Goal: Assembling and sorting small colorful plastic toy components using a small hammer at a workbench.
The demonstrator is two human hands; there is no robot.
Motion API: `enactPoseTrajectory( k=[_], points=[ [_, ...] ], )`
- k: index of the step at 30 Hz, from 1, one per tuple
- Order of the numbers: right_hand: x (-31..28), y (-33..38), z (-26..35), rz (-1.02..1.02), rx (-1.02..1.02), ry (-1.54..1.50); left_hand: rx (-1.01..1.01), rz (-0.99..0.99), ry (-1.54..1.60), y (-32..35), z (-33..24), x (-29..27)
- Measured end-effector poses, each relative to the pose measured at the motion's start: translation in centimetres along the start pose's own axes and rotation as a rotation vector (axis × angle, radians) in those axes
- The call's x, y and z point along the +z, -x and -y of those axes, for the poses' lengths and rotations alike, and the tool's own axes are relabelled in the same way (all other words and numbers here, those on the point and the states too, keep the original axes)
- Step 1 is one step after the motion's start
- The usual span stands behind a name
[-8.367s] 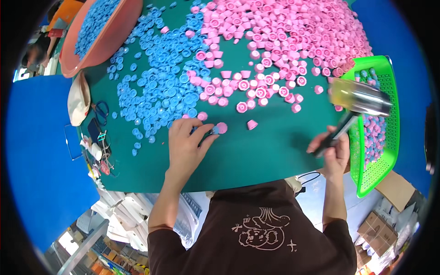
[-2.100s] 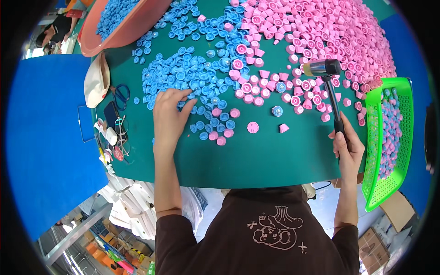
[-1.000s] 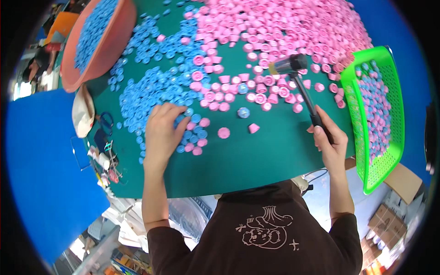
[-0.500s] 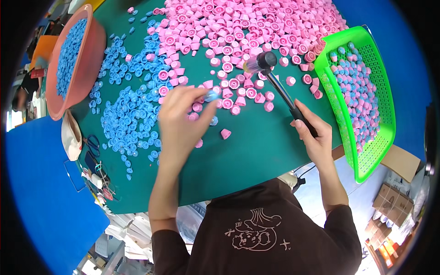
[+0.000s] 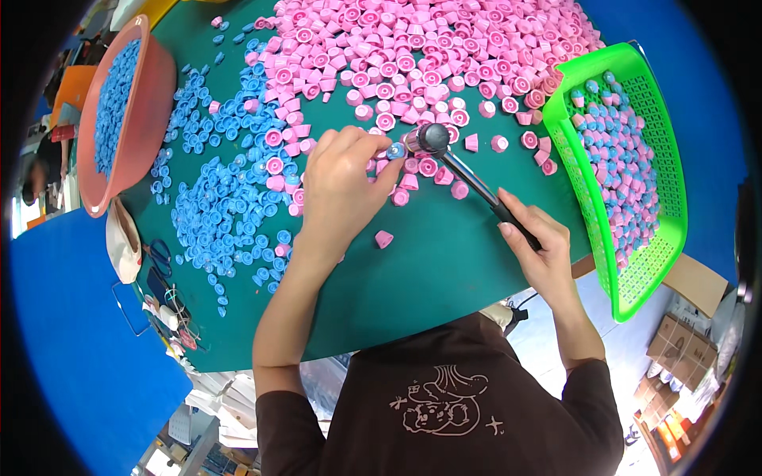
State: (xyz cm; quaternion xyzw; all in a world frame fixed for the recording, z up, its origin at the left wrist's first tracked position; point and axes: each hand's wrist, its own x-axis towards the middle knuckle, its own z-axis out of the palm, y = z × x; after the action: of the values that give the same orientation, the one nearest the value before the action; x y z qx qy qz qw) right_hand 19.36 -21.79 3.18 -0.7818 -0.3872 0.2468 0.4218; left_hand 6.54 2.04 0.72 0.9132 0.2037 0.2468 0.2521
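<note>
My left hand is closed in a pinch, with a small blue cap between thumb and fingertips. Whether a pink piece sits under that cap I cannot tell. In my right hand is the black grip of a mallet, fingers wrapped round it. The mallet's head, dark at one end and clear at the other, is right beside the blue cap. Small pink cups lie scattered under and around both. One pink cup lies apart, nearer to me.
Loose blue caps spread over the green table at left, and a large pink heap covers its far side. A pink basin of blue pieces stands left. At right, a green basket holds joined pink-and-blue pieces. Scissors lie left.
My left hand has moved right with the blue cap. The mallet head has come down and left, close to that cap; my right hand has shifted slightly toward me.
</note>
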Motion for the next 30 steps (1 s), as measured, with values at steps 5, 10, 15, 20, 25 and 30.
enactPoseTrajectory(
  k=[5, 10, 15, 20, 25, 30],
  points=[
    [0.1, -0.2, 0.3, 0.006, -0.049, 0.034, -0.004, 0.040, -0.001, -0.2, -0.2, 0.1],
    [0.2, -0.4, 0.8, 0.017, -0.058, 0.068, -0.020, 0.043, 0.002, 0.0, -0.2, -0.3],
    [0.3, -0.5, 2.2, -0.127, -0.248, 0.053, -0.061, 0.017, 0.005, -0.2, -0.1, -3.1],
    [0.5, -0.8, 2.0, 0.085, -0.129, 0.180, -0.336, -0.151, -0.080, 2.0, 2.1, -10.5],
    [0.0, -0.8, 0.5, -0.130, -0.032, 0.011, -0.543, -0.299, -0.174, 6.2, 6.4, -15.6],
    [1.3, -1.5, 0.5, -0.070, 0.128, -0.294, -0.512, -0.246, -0.185, 8.3, 9.1, -15.5]
  ],
)
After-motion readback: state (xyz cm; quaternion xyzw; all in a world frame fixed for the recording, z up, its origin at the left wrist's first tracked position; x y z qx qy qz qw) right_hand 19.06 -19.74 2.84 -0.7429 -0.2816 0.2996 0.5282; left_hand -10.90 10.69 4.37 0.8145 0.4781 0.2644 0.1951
